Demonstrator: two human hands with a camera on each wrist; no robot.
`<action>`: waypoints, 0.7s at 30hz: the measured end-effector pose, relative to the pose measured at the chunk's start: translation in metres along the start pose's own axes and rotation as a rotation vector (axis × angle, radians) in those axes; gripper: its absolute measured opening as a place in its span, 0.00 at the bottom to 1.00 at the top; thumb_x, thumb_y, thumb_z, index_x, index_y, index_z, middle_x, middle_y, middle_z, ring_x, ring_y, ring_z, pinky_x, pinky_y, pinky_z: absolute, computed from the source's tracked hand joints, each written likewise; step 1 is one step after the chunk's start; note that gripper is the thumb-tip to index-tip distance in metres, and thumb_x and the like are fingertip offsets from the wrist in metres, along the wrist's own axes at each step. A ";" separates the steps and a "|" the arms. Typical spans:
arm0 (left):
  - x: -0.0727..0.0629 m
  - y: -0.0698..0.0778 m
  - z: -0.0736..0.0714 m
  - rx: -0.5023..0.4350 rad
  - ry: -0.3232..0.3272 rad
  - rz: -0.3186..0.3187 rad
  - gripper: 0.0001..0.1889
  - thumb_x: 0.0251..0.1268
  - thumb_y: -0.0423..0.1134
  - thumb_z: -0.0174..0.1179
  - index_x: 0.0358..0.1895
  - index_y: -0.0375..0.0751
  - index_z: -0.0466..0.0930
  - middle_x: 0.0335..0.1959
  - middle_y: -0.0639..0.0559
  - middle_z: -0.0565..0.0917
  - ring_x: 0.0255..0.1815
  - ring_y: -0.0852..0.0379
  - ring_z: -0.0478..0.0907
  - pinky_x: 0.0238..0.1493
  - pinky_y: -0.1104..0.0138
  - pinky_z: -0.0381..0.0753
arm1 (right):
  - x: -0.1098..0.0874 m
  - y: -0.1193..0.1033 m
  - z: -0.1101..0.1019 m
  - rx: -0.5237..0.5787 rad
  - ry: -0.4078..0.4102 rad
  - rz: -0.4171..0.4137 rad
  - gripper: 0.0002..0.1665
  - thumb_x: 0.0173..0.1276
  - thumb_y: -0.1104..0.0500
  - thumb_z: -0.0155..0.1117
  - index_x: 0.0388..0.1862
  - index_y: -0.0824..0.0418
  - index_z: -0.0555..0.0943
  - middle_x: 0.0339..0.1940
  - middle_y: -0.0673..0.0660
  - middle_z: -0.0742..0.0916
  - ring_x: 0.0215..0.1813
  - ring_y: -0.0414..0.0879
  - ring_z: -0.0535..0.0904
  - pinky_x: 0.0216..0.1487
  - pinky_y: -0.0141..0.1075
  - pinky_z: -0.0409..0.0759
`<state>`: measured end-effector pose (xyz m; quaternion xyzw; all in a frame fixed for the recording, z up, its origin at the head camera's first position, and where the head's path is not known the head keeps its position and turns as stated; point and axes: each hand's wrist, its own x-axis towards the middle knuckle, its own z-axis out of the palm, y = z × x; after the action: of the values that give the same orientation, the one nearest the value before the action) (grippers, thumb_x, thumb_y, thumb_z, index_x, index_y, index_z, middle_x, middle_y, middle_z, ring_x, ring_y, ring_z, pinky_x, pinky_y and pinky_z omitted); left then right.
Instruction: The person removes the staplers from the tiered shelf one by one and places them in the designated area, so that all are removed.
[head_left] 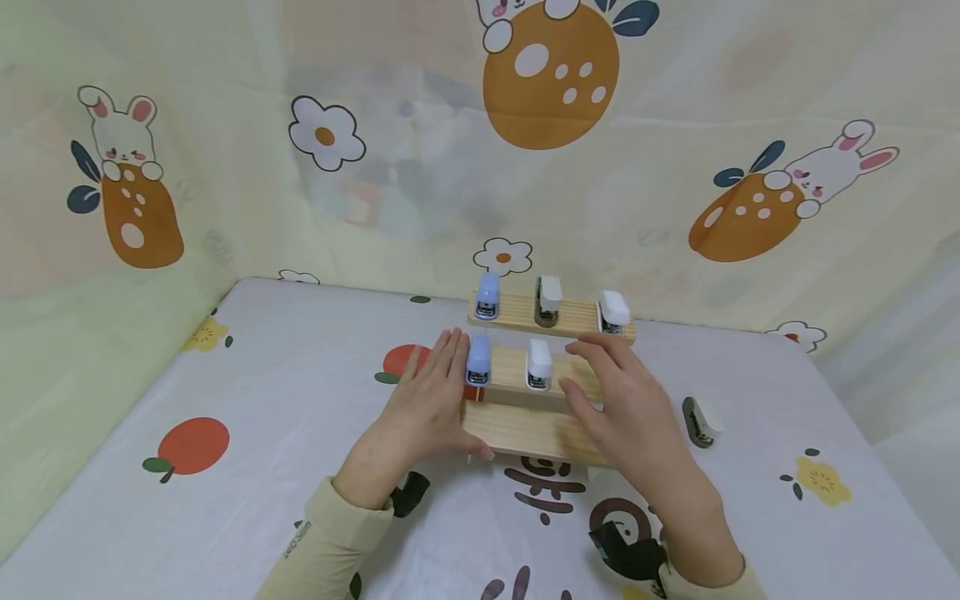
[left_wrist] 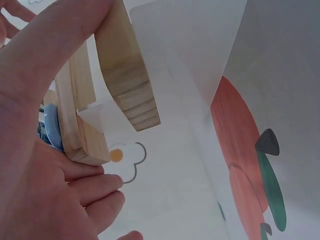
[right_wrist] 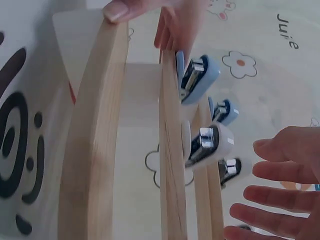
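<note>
My left hand (head_left: 431,404) rests at the left end of a stepped wooden rack, its fingers straight along the end and its thumb at the edge of the front board (head_left: 525,429). A blue mini stapler (head_left: 478,360) and a white mini stapler (head_left: 538,364) stand on the middle board (head_left: 508,368). Over the right part of that board hovers my right hand (head_left: 626,400), fingers spread and holding nothing. The right wrist view shows its fingers (right_wrist: 280,192) apart from the white stapler (right_wrist: 207,142).
On the back board (head_left: 516,311) stand a blue stapler (head_left: 487,296), a dark-based stapler with a white top (head_left: 549,300) and a white stapler (head_left: 614,311). Another dark-based stapler (head_left: 701,422) lies on the patterned tablecloth (head_left: 300,400) right of the rack. A printed curtain (head_left: 405,208) hangs behind.
</note>
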<state>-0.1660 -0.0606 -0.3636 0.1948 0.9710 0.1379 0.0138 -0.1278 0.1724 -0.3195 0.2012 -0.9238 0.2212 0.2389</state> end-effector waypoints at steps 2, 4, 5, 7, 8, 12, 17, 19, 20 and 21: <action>0.000 0.000 0.000 -0.003 0.001 -0.001 0.78 0.27 0.70 0.78 0.80 0.34 0.39 0.82 0.42 0.45 0.84 0.48 0.40 0.81 0.47 0.44 | 0.003 -0.003 0.004 0.002 -0.021 0.010 0.22 0.63 0.61 0.71 0.55 0.65 0.79 0.59 0.61 0.80 0.55 0.58 0.81 0.50 0.52 0.84; 0.000 0.000 0.000 -0.003 0.002 0.002 0.78 0.27 0.70 0.78 0.80 0.34 0.39 0.82 0.42 0.45 0.84 0.47 0.40 0.81 0.47 0.44 | 0.005 -0.007 0.008 -0.003 -0.046 0.019 0.22 0.64 0.59 0.70 0.56 0.64 0.79 0.60 0.60 0.80 0.54 0.58 0.82 0.48 0.51 0.85; 0.000 -0.001 -0.001 -0.005 0.001 0.002 0.78 0.27 0.70 0.78 0.80 0.34 0.39 0.82 0.42 0.45 0.84 0.47 0.39 0.81 0.47 0.43 | 0.006 -0.009 0.010 -0.008 -0.058 0.024 0.22 0.64 0.59 0.70 0.56 0.63 0.79 0.60 0.60 0.79 0.54 0.58 0.82 0.48 0.51 0.85; 0.000 -0.001 -0.001 -0.006 -0.001 0.003 0.78 0.27 0.70 0.78 0.80 0.34 0.39 0.82 0.42 0.45 0.84 0.47 0.39 0.81 0.47 0.43 | 0.007 -0.012 0.015 -0.022 -0.087 0.032 0.23 0.65 0.58 0.70 0.57 0.62 0.79 0.62 0.60 0.78 0.55 0.58 0.81 0.49 0.51 0.85; 0.000 -0.001 -0.001 -0.004 0.000 0.003 0.78 0.27 0.70 0.78 0.80 0.34 0.39 0.82 0.42 0.45 0.84 0.48 0.39 0.81 0.47 0.43 | 0.008 -0.013 0.016 -0.031 -0.099 0.033 0.24 0.65 0.57 0.70 0.58 0.62 0.79 0.63 0.60 0.78 0.55 0.58 0.81 0.49 0.51 0.85; 0.000 -0.001 -0.001 0.004 0.002 0.003 0.78 0.28 0.70 0.77 0.80 0.34 0.39 0.82 0.42 0.44 0.84 0.47 0.39 0.81 0.47 0.44 | 0.010 -0.016 0.024 -0.055 -0.132 0.032 0.27 0.64 0.56 0.71 0.61 0.61 0.77 0.67 0.61 0.75 0.57 0.58 0.81 0.50 0.50 0.86; 0.000 -0.002 -0.001 0.007 0.000 0.004 0.78 0.28 0.71 0.77 0.80 0.34 0.39 0.82 0.42 0.44 0.84 0.48 0.39 0.81 0.47 0.44 | 0.010 -0.015 0.034 -0.048 -0.155 0.024 0.29 0.65 0.59 0.70 0.64 0.61 0.76 0.69 0.63 0.73 0.56 0.58 0.82 0.52 0.48 0.85; 0.000 -0.002 -0.001 0.001 -0.005 0.004 0.78 0.28 0.71 0.77 0.80 0.34 0.38 0.82 0.42 0.44 0.84 0.48 0.39 0.81 0.47 0.44 | 0.010 -0.014 0.037 -0.053 -0.154 0.009 0.28 0.65 0.60 0.69 0.64 0.61 0.77 0.68 0.64 0.73 0.57 0.58 0.81 0.54 0.48 0.85; 0.000 -0.002 -0.001 -0.004 -0.007 0.004 0.78 0.28 0.71 0.77 0.80 0.34 0.38 0.82 0.42 0.44 0.84 0.48 0.38 0.81 0.46 0.44 | 0.010 -0.014 0.039 -0.055 -0.148 0.001 0.27 0.65 0.60 0.69 0.63 0.61 0.77 0.68 0.65 0.73 0.57 0.58 0.81 0.54 0.48 0.84; 0.000 -0.001 -0.001 -0.007 -0.010 0.004 0.78 0.28 0.70 0.77 0.80 0.34 0.38 0.82 0.42 0.44 0.84 0.48 0.38 0.81 0.46 0.44 | 0.009 -0.014 0.040 -0.055 -0.142 -0.007 0.26 0.65 0.61 0.69 0.62 0.61 0.78 0.68 0.66 0.73 0.56 0.58 0.81 0.55 0.48 0.84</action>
<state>-0.1662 -0.0620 -0.3635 0.1976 0.9700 0.1404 0.0189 -0.1429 0.1385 -0.3419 0.2128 -0.9435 0.1801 0.1790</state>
